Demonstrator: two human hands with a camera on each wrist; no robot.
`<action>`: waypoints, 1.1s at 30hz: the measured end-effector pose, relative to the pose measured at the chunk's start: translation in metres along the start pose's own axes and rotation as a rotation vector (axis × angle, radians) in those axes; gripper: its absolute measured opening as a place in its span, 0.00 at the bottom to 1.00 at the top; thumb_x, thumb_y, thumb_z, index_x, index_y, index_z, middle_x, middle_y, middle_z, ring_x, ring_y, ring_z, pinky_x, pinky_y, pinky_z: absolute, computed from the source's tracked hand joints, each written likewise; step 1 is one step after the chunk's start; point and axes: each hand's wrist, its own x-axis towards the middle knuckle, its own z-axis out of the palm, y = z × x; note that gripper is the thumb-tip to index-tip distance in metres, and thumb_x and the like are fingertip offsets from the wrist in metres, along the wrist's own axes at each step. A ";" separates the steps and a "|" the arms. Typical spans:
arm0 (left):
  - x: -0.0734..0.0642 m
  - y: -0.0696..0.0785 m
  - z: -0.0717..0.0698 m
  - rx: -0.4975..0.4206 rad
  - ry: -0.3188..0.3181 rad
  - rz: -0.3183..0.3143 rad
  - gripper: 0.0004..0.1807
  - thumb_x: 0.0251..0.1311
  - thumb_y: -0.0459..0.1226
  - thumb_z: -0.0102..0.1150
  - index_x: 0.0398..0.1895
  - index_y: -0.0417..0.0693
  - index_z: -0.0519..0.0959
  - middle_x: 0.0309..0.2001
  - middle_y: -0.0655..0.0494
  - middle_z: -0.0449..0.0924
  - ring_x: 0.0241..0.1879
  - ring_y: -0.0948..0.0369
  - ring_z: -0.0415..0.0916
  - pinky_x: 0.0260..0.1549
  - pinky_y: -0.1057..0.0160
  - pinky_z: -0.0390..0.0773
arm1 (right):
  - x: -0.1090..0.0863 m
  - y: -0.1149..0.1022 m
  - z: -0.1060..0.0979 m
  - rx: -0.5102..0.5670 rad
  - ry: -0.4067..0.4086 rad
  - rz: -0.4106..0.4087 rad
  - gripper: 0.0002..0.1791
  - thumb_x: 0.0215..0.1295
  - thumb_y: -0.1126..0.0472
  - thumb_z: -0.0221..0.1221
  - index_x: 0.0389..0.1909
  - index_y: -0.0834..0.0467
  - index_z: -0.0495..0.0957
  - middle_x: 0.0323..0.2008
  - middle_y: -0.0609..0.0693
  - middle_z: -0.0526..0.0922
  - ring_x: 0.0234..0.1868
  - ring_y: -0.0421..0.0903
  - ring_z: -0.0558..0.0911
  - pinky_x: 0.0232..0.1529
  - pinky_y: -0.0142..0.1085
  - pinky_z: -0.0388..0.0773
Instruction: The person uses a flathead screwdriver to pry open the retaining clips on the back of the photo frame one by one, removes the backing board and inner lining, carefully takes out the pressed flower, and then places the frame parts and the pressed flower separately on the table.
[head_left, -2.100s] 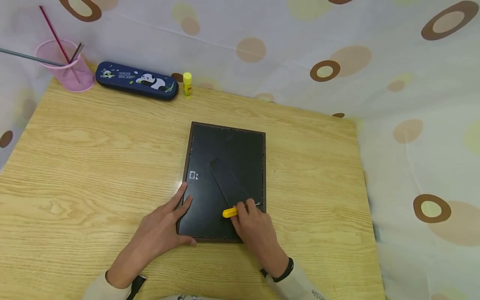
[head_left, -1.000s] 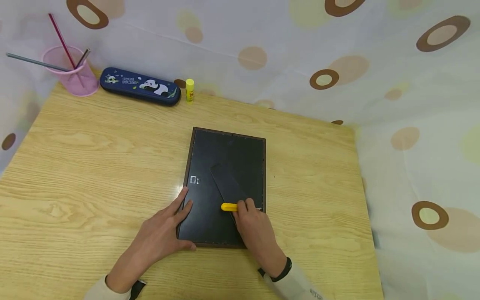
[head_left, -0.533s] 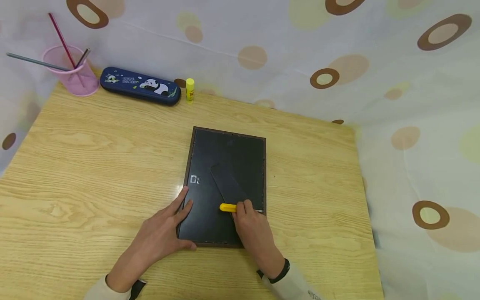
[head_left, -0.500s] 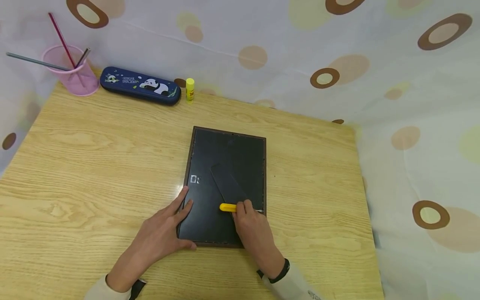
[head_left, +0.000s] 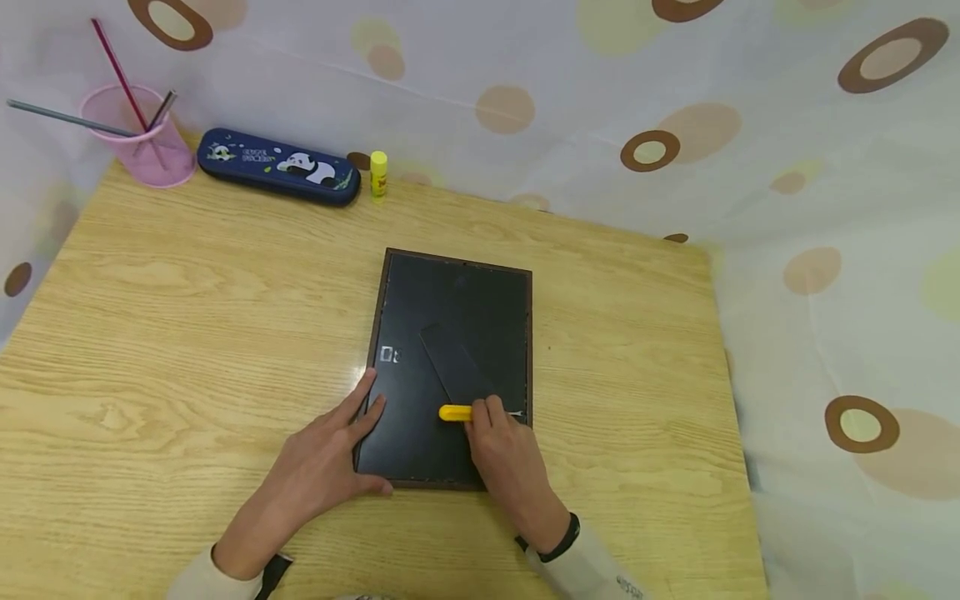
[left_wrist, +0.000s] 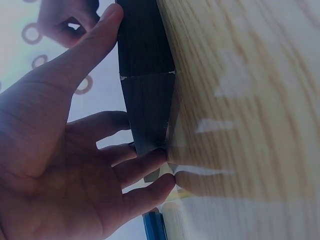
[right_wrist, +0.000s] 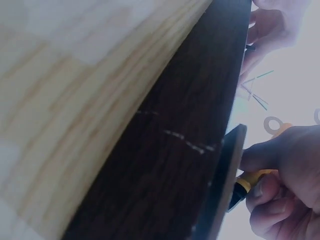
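A picture frame (head_left: 420,446) with a dark wooden border lies face down on the table, its black back and stand leg (head_left: 453,362) facing up. My left hand (head_left: 318,462) is spread at the near left corner, thumb along the near edge and fingertips at the left side; in the left wrist view those fingers (left_wrist: 145,167) touch the frame's side. My right hand (head_left: 508,458) grips a yellow-handled screwdriver (head_left: 454,413) low over the back, its metal tip pointing right, close to the right border. In the right wrist view, curled fingers (right_wrist: 272,212) hold the handle.
At the table's back left stand a pink mesh cup (head_left: 159,158) with several long sticks, a navy pencil case (head_left: 277,167) with a panda print and a yellow glue stick (head_left: 378,175). A patterned cloth (head_left: 570,125) hangs behind and at the right.
The screwdriver in my right hand has turned from a slant to nearly level and its handle has moved slightly left. My left hand and the picture frame stay in place.
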 end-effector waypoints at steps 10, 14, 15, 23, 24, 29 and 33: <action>-0.001 0.000 -0.002 0.017 0.015 0.012 0.62 0.30 0.62 0.81 0.71 0.42 0.69 0.80 0.51 0.45 0.64 0.44 0.71 0.32 0.57 0.82 | 0.002 -0.001 0.002 -0.008 0.004 0.017 0.18 0.58 0.58 0.73 0.38 0.67 0.79 0.26 0.53 0.70 0.15 0.39 0.69 0.15 0.26 0.71; 0.000 0.000 -0.001 0.006 0.018 0.015 0.62 0.29 0.62 0.81 0.71 0.42 0.69 0.80 0.51 0.45 0.64 0.43 0.71 0.33 0.56 0.82 | 0.002 0.001 0.003 -0.026 0.026 0.013 0.17 0.58 0.58 0.73 0.37 0.66 0.78 0.26 0.53 0.69 0.14 0.39 0.69 0.15 0.26 0.71; 0.000 0.000 -0.001 0.004 0.018 0.016 0.62 0.29 0.62 0.81 0.71 0.41 0.69 0.80 0.51 0.45 0.64 0.43 0.71 0.33 0.56 0.82 | 0.002 0.001 0.003 -0.029 0.031 0.012 0.17 0.57 0.58 0.73 0.36 0.66 0.78 0.26 0.53 0.69 0.14 0.39 0.69 0.15 0.26 0.71; 0.000 0.000 -0.001 0.014 0.013 0.016 0.62 0.30 0.62 0.81 0.71 0.42 0.69 0.80 0.52 0.45 0.64 0.43 0.72 0.34 0.56 0.82 | -0.003 0.007 0.003 -0.013 0.055 0.000 0.19 0.55 0.60 0.75 0.37 0.65 0.77 0.26 0.53 0.69 0.13 0.40 0.70 0.14 0.28 0.71; 0.000 -0.001 0.000 0.015 0.012 0.016 0.62 0.30 0.62 0.81 0.71 0.42 0.69 0.80 0.52 0.45 0.63 0.43 0.72 0.35 0.56 0.82 | -0.003 0.008 0.003 -0.006 0.056 -0.001 0.18 0.55 0.60 0.75 0.37 0.65 0.77 0.26 0.53 0.69 0.13 0.40 0.70 0.14 0.28 0.71; 0.001 -0.001 -0.001 0.010 0.020 0.016 0.62 0.29 0.62 0.81 0.71 0.42 0.69 0.80 0.51 0.46 0.62 0.43 0.73 0.34 0.56 0.82 | -0.002 0.012 0.001 0.053 0.074 0.013 0.18 0.54 0.62 0.75 0.37 0.65 0.76 0.25 0.53 0.70 0.15 0.41 0.70 0.15 0.28 0.72; 0.000 -0.001 -0.001 0.008 0.010 0.008 0.63 0.29 0.63 0.80 0.71 0.43 0.68 0.80 0.51 0.46 0.61 0.43 0.74 0.32 0.57 0.81 | -0.003 0.014 0.000 0.101 0.094 0.030 0.18 0.52 0.64 0.75 0.37 0.65 0.77 0.26 0.53 0.70 0.16 0.41 0.71 0.14 0.29 0.72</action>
